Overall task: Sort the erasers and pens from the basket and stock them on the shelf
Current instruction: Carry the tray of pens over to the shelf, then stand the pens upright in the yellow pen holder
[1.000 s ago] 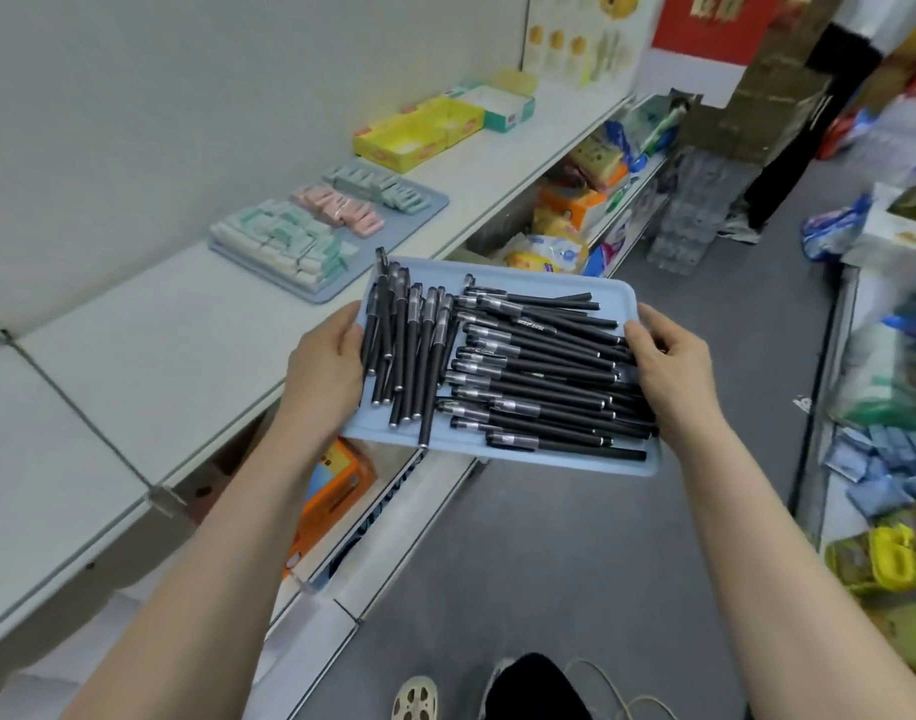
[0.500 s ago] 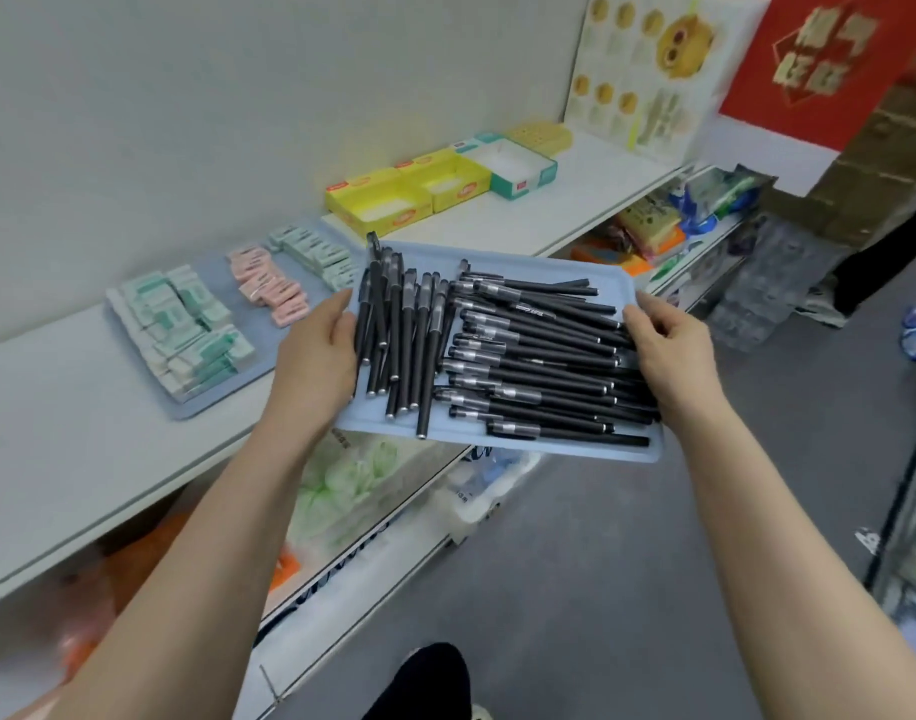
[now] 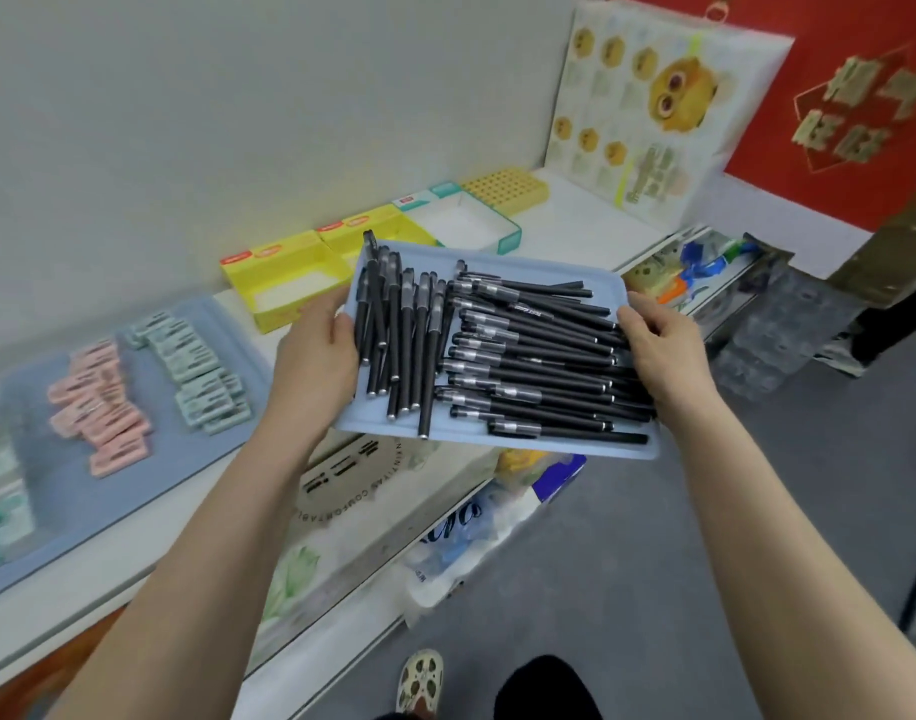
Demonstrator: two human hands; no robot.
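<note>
**Colleague:** Where are the pens now?

**Me:** The pens (image 3: pixel 523 356) lie loose on a blue tray (image 3: pixel 604 285). I hold it in the air, in front of the shelf (image 3: pixel 575 220) and over its near edge. One group points away from me and the bigger group lies across.

**Colleague:** And your hands?

**Me:** My left hand (image 3: pixel 315 350) is clamped on the left edge, with the thumb on top. My right hand (image 3: pixel 658 350) is clamped on the right edge, and its fingers lie over the ends of some pens.

**Colleague:** Is it difficult to carry?

**Me:** I think it is not heavy. The pens are stiff and smooth, and the tray rim is low, so I judge that they will roll off if the tray tilts. It is better to hold the two short edges and keep it level.

**Colleague:** Where can it go?

**Me:** The shelf is white and flat, against a pale wall (image 3: pixel 237 96). At the left, the pink erasers (image 3: pixel 102 413) and green erasers (image 3: pixel 201 376) lie on a second tray (image 3: pixel 196 459). Just beyond my tray stand open yellow boxes (image 3: pixel 284 283), and a teal box (image 3: pixel 466 220) is further right. The floor (image 3: pixel 705 537) is grey.
</note>
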